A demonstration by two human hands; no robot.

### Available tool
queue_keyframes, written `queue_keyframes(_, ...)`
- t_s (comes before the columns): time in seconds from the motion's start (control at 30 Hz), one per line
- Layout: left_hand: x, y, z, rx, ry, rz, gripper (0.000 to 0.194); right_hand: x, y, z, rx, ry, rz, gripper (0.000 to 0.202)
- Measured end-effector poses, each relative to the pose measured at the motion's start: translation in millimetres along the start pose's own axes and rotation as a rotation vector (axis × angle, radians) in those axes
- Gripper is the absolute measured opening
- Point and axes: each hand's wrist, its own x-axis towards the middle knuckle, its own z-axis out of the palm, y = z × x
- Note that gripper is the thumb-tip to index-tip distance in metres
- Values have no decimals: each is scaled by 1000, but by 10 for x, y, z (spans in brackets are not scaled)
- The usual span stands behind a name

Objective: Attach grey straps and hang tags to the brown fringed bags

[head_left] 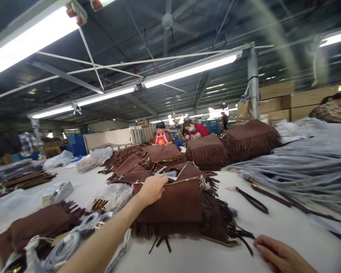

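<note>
A brown fringed bag (170, 204) with a gold zip along its top edge lies on the white table in front of me. My left hand (153, 189) is closed on that top edge, its fingers bent over the zip beside a white tag (171, 174). Beneath and behind the bag, more brown bags (136, 167) are heaped with their fringes spread out. My right hand (281, 254) hovers low at the right, fingers loosely bent and nothing visible in them. The tips of dark fringe strips (246, 235) reach close to its fingers.
A dark wrist strap (254, 201) lies on the right, beside a pile of grey plastic-wrapped strips (309, 163). Stacked fringed bags (250, 140) rise behind. Wrapped straps (76, 237) and another brown piece (42, 227) lie left. Two people sit across the table; another is far right.
</note>
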Motion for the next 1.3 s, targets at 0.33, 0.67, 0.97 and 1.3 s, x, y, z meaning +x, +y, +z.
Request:
queue_keyframes(0.33,-1122,636,624,-29,21,55,25,-206,-242,-76,-55,-4,-135,32)
queue_keyframes(0.67,-1862,845,1111,-471,77,21,33,-490,-709,147,-276,46,-356,31)
queue_keyframes(0.97,-1988,888,1138,-137,181,224,10,-939,-1578,1369,-909,-267,-756,14)
queue_keyframes(1.3,-2102,829,1065,-501,-34,101,15,-496,-1854,1081,-772,10,-762,12)
